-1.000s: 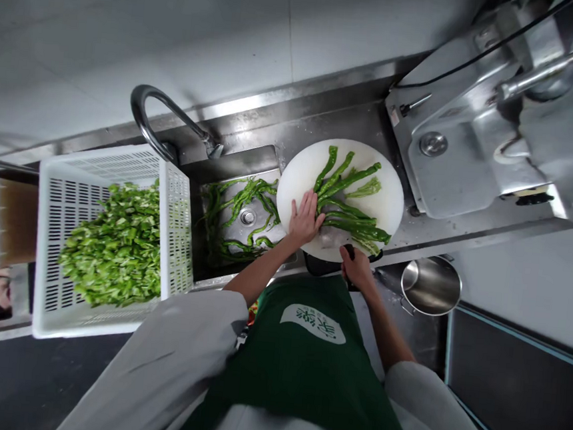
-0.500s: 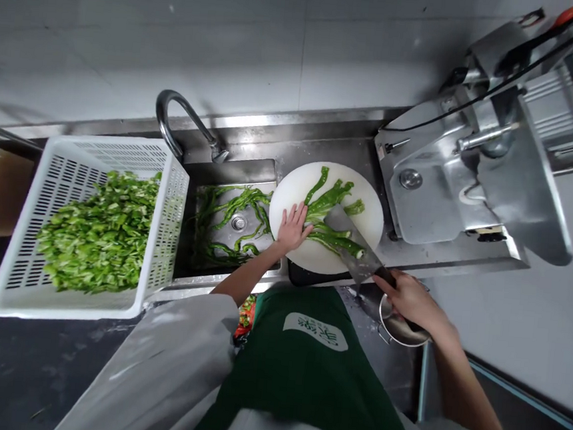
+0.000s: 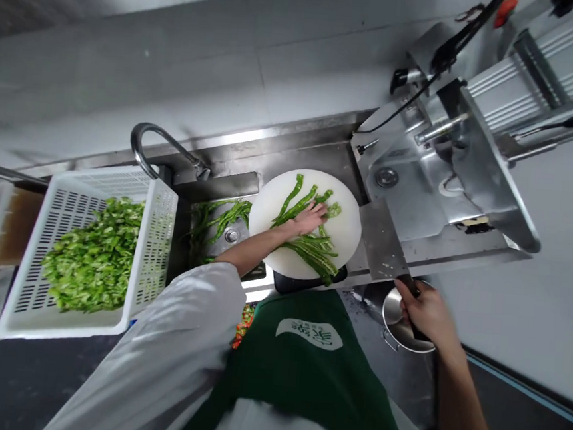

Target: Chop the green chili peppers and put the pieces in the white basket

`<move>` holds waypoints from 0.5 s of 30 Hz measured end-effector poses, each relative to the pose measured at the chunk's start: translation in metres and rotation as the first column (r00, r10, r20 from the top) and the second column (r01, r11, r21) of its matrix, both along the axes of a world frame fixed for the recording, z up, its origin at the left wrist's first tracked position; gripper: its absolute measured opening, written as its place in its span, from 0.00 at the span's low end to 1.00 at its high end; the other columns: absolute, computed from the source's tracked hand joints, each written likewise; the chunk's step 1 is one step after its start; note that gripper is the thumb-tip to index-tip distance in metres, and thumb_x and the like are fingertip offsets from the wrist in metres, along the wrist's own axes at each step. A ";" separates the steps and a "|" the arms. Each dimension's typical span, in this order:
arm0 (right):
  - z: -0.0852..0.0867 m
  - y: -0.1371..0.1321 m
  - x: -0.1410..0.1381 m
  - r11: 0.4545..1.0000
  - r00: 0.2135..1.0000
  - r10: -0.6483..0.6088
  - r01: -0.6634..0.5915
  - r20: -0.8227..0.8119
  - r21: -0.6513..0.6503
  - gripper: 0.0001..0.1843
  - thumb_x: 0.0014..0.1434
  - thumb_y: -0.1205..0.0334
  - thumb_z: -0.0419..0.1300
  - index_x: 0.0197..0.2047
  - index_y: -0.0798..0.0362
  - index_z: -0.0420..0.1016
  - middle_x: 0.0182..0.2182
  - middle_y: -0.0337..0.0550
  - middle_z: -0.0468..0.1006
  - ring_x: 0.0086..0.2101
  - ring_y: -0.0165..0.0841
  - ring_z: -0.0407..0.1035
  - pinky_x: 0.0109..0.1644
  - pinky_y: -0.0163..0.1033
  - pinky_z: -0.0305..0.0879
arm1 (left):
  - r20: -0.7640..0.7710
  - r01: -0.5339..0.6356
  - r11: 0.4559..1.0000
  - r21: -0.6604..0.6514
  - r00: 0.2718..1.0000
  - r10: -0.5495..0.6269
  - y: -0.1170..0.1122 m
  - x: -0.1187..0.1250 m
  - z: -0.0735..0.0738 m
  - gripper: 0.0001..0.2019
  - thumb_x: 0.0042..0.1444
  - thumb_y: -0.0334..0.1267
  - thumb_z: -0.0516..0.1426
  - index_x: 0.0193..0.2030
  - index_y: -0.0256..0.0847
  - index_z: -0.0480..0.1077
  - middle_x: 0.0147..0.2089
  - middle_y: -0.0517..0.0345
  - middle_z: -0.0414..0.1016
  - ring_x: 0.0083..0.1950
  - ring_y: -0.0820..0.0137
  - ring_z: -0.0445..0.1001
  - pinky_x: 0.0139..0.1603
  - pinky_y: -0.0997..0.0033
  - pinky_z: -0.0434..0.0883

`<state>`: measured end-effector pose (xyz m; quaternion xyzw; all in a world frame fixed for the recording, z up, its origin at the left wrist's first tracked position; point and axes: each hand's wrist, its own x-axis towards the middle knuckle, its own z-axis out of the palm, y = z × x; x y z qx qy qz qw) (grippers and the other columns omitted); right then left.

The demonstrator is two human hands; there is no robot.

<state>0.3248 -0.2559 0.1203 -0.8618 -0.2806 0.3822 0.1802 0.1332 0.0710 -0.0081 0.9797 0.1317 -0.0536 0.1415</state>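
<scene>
A dark green apron bears a pale, rounded logo with green characters. Beneath it is a white top; its loose, creased left sleeve stops short of the wrist. Left hand and right hand are bare.

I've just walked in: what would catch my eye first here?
Probably the broad cleaver in the right hand, held out at the right of the round white board. Next come the left hand over long green peppers on that board and, on the picture's left, the white basket heaped with chopped green pieces.
</scene>
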 end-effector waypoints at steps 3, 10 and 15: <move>-0.018 0.002 0.001 1.000 0.998 -0.010 0.009 0.057 0.007 0.21 0.64 0.39 0.56 0.28 0.44 0.64 0.15 0.40 0.72 0.21 0.39 0.72 0.31 0.40 0.66 | 0.081 0.054 0.997 -0.058 0.995 -0.049 -0.005 0.004 0.006 0.11 0.65 0.28 0.57 0.49 0.42 0.78 0.59 0.45 0.77 0.68 0.52 0.68 0.76 0.45 0.54; -0.052 0.023 0.004 0.982 0.938 0.165 -0.127 0.304 -0.141 0.19 0.72 0.48 0.53 0.43 0.55 0.75 0.31 0.55 0.82 0.35 0.46 0.78 0.39 0.41 0.64 | 0.325 -0.492 0.824 -0.281 0.759 0.564 0.029 -0.042 0.009 0.09 0.72 0.36 0.51 0.51 0.40 0.72 0.50 0.48 0.77 0.50 0.62 0.75 0.59 0.61 0.71; -0.062 0.059 -0.002 0.926 0.858 0.336 -0.227 0.387 -0.300 0.25 0.76 0.48 0.47 0.53 0.60 0.74 0.39 0.62 0.83 0.43 0.49 0.80 0.45 0.43 0.66 | 0.157 -0.773 0.551 -0.315 0.530 0.834 0.077 -0.056 -0.012 0.07 0.61 0.27 0.56 0.44 0.39 0.73 0.45 0.48 0.78 0.46 0.61 0.74 0.55 0.62 0.71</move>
